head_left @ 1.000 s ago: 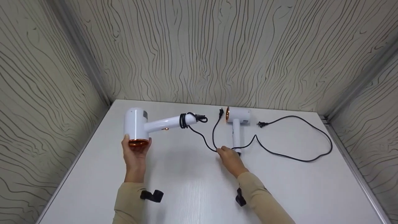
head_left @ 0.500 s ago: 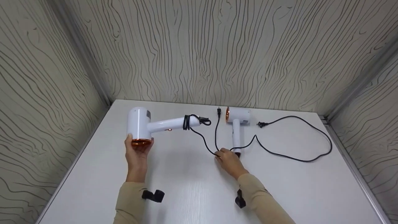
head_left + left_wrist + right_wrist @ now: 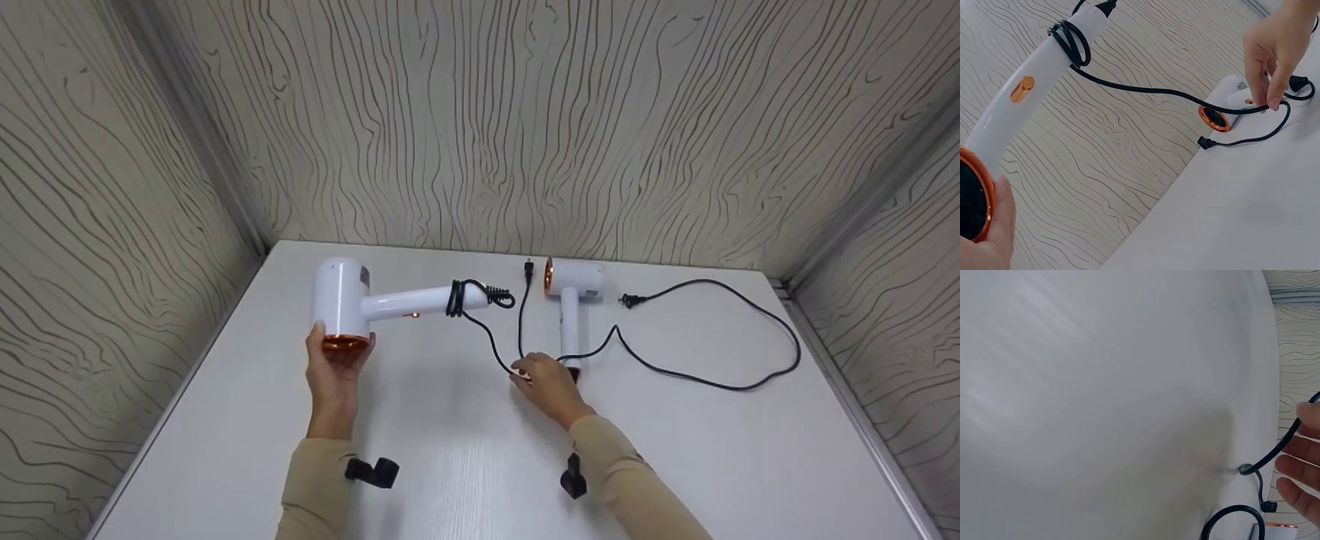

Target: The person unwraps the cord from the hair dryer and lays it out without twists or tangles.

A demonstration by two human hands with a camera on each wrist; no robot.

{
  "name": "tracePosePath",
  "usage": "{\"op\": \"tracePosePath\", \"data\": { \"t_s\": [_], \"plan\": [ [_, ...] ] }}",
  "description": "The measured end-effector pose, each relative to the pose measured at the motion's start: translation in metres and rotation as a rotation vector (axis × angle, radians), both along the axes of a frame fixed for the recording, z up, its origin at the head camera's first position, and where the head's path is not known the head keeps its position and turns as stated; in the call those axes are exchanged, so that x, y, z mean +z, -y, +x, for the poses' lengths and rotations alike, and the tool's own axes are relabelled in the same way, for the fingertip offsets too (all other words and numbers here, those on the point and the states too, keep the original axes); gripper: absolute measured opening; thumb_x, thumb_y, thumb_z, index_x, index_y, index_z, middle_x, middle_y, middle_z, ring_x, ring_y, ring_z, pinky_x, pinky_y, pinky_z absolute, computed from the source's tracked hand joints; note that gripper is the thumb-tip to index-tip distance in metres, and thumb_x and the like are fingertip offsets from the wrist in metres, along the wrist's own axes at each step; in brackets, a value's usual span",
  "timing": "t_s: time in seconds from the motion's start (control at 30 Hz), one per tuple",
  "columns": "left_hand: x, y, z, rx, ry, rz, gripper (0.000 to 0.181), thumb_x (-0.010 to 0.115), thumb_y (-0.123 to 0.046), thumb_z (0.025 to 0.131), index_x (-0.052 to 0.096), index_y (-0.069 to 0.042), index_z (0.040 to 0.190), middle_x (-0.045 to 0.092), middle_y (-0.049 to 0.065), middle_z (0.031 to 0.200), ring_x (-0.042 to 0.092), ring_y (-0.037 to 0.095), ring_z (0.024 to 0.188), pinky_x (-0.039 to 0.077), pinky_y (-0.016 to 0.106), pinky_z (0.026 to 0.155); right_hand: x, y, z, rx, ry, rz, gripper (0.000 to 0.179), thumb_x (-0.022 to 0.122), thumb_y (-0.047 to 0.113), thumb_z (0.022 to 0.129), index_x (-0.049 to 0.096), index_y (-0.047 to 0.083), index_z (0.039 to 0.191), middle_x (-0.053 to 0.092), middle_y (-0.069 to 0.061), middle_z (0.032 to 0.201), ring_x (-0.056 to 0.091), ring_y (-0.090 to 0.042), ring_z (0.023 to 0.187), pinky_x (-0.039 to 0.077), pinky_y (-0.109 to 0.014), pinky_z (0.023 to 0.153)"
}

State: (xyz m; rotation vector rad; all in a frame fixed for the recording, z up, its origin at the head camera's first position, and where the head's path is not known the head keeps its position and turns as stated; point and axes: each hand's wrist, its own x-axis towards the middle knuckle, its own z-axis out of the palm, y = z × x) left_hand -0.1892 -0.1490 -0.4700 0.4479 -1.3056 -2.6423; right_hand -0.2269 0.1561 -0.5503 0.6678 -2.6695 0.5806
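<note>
My left hand (image 3: 334, 386) holds a white hair dryer (image 3: 337, 296) by its barrel at the copper-coloured rim, raised over the table with the handle pointing right. Several turns of its black cord (image 3: 1067, 45) wrap the handle's end. From there the cord runs to my right hand (image 3: 551, 386), which pinches it between thumb and fingers, plain in the left wrist view. Past those fingers the free end leads to a plug (image 3: 529, 270) lying on the table. In the right wrist view the thumb (image 3: 1309, 415) lies against the cord, with the other fingers spread.
A second white hair dryer (image 3: 570, 322) lies on the white table (image 3: 450, 465), just beyond my right hand. Its cord (image 3: 796, 341) loops out to the right and ends in a plug (image 3: 632, 300). Wood-patterned walls (image 3: 480, 120) enclose the table at the back and sides.
My left hand has drifted slightly right with the hair dryer. The right hand has shifted a little left with the cord, and that cord's plug has moved slightly left.
</note>
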Motion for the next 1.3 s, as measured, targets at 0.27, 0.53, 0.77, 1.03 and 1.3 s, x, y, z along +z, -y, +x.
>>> {"op": "tracePosePath", "data": {
  "t_s": [0.27, 0.53, 0.77, 1.03, 1.3],
  "plan": [
    [0.001, -0.002, -0.001, 0.01, 0.008, 0.009, 0.058, 0.04, -0.052, 0.097, 0.023, -0.02, 0.143, 0.044, 0.001, 0.125, 0.057, 0.012, 0.104, 0.057, 0.022, 0.089, 0.015, 0.01, -0.002, -0.01, 0.107, -0.076, 0.015, 0.07, 0.012, 0.085, 0.072, 0.002, 0.096, 0.07, -0.008, 0.087, 0.067, -0.019, 0.08, 0.057, -0.029, 0.07],
    [0.001, -0.003, -0.002, 0.002, 0.03, -0.01, 0.057, 0.04, -0.053, 0.097, 0.024, -0.023, 0.143, 0.044, 0.0, 0.127, 0.056, 0.013, 0.107, 0.056, 0.024, 0.093, 0.03, 0.02, -0.006, -0.026, 0.17, -0.155, 0.018, 0.067, 0.014, 0.088, 0.071, 0.002, 0.103, 0.071, -0.01, 0.095, 0.067, -0.021, 0.088, 0.058, -0.036, 0.077],
    [0.0, -0.004, -0.002, -0.013, 0.031, -0.009, 0.059, 0.039, -0.053, 0.097, 0.022, -0.023, 0.145, 0.043, 0.0, 0.129, 0.054, 0.014, 0.11, 0.056, 0.024, 0.093, 0.041, 0.025, -0.01, -0.047, 0.192, -0.176, 0.02, 0.066, 0.012, 0.089, 0.069, 0.001, 0.106, 0.07, -0.011, 0.097, 0.066, -0.023, 0.089, 0.058, -0.036, 0.078],
    [-0.003, -0.006, -0.001, -0.023, 0.021, -0.044, 0.058, 0.038, -0.053, 0.098, 0.021, -0.025, 0.145, 0.041, 0.0, 0.132, 0.052, 0.017, 0.115, 0.055, 0.027, 0.097, 0.052, 0.034, -0.016, -0.052, 0.198, -0.22, 0.023, 0.066, 0.013, 0.089, 0.069, 0.001, 0.109, 0.072, -0.012, 0.1, 0.068, -0.025, 0.092, 0.059, -0.036, 0.081],
    [-0.003, -0.007, -0.001, -0.046, 0.0, -0.082, 0.054, 0.038, -0.05, 0.098, 0.024, -0.024, 0.142, 0.044, 0.001, 0.129, 0.058, 0.016, 0.108, 0.056, 0.026, 0.094, 0.051, 0.038, -0.018, 0.0, 0.063, -0.214, 0.014, 0.067, 0.012, 0.089, 0.072, 0.006, 0.1, 0.075, -0.007, 0.088, 0.071, -0.019, 0.082, 0.06, -0.031, 0.074]
  ]
}}
